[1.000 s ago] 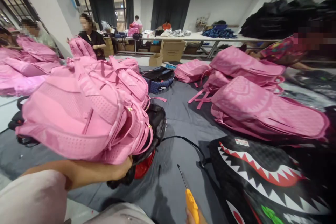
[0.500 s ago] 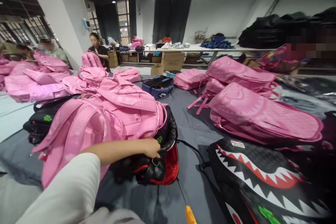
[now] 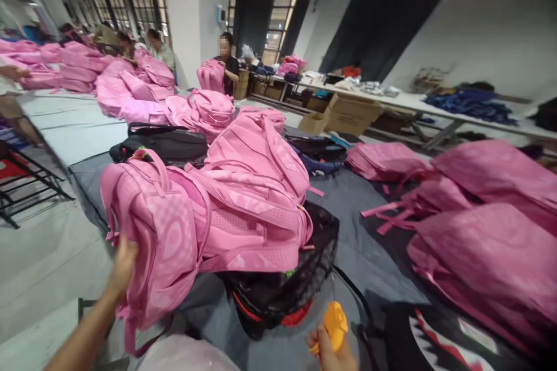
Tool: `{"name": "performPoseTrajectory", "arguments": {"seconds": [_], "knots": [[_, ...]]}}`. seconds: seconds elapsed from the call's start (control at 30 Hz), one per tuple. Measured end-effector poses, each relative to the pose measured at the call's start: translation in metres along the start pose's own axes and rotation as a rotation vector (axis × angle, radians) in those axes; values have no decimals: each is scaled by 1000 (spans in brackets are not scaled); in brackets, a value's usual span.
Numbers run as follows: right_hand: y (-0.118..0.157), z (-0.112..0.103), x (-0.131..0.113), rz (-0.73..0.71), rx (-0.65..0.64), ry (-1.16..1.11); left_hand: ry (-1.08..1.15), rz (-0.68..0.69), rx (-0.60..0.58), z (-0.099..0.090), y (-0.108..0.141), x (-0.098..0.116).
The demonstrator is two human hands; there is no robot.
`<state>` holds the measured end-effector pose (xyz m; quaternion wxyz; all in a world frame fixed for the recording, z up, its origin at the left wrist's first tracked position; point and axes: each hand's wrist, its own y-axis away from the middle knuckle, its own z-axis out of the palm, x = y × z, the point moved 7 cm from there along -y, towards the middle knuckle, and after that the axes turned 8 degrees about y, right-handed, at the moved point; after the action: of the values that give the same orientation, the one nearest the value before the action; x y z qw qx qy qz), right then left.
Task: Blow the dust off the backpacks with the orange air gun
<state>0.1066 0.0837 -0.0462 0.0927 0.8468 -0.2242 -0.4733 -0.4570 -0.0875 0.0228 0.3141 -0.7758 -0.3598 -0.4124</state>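
Windows and dark curtains line a pale-walled workroom behind a tabletop (image 3: pixel 361 249) spread with gray cloth. In the head view, a pink backpack (image 3: pixel 172 237) with a checkered, oval-marked front and looped top handle stands tilted at the tabletop's near left edge, against a pink pile (image 3: pixel 256 214). Left fingers touch its side, too blurred to tell how closed; the right hand (image 3: pixel 331 348) grips a yellow-handled tool (image 3: pixel 336 324).

Single head-worn view, looking forward and down over the dark cloth-covered surface (image 3: pixel 365 232); pink backpacks (image 3: pixel 256 208) fill the near field, pillar (image 3: pixel 187 17) and windows (image 3: pixel 281 17) lie far off; horizon tilts, sloping down rightward.
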Motion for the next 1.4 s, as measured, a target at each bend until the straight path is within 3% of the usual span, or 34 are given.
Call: {"name": "performPoseTrajectory", "arguments": {"seconds": [0.07, 0.13, 0.27, 0.33, 0.4, 0.53, 0.6, 0.63, 0.7, 0.77, 0.87, 0.93, 1.03, 1.1, 1.17, 1.23, 1.3, 1.4], "knots": [[-28, 9, -49, -78, 33, -25, 57, -93, 9, 34, 14, -30], [-52, 25, -95, -178, -1, -158, 45, -30, -63, 76, 19, -30], [-85, 64, -152, -201, -219, -353, -78, 168, -271, 139, 4, 8], [-96, 71, -178, -144, -307, -407, -137, 165, -349, 165, -9, 29], [-104, 70, -220, -138, -352, -471, -157, 126, -370, 193, -25, 53], [-105, 53, -334, -333, -277, -564, -140, 39, -267, 244, -67, 101], [-100, 44, -357, -318, -175, -552, -150, 21, -231, 259, -85, 114], [-96, 41, -356, -308, -158, -528, -158, 20, -230, 264, -92, 116], [-84, 40, -327, -287, -176, -443, -176, 39, -238, 265, -104, 116], [-70, 43, -267, -218, -206, -329, -180, 75, -245, 261, -112, 112], [-49, 44, -152, 4, -147, -220, -157, 139, -257, 249, -106, 113], [-40, 40, -89, 94, -92, -234, -141, 275, -225, 234, -78, 124], [-35, 25, -30, 107, -21, -332, -155, 592, -258, 217, 3, 137], [-36, 22, -15, 68, -83, -443, -208, 655, -287, 209, 53, 127], [-37, 32, -14, 33, -235, -546, -270, 537, -208, 198, 76, 101], [-38, 51, -20, 36, -379, -589, -315, 400, -130, 187, 80, 75], [-40, 77, -28, 72, -469, -595, -365, 371, -151, 185, 74, 62], [-46, 107, -37, 142, -443, -544, -459, 427, -234, 194, 61, 63]]}}
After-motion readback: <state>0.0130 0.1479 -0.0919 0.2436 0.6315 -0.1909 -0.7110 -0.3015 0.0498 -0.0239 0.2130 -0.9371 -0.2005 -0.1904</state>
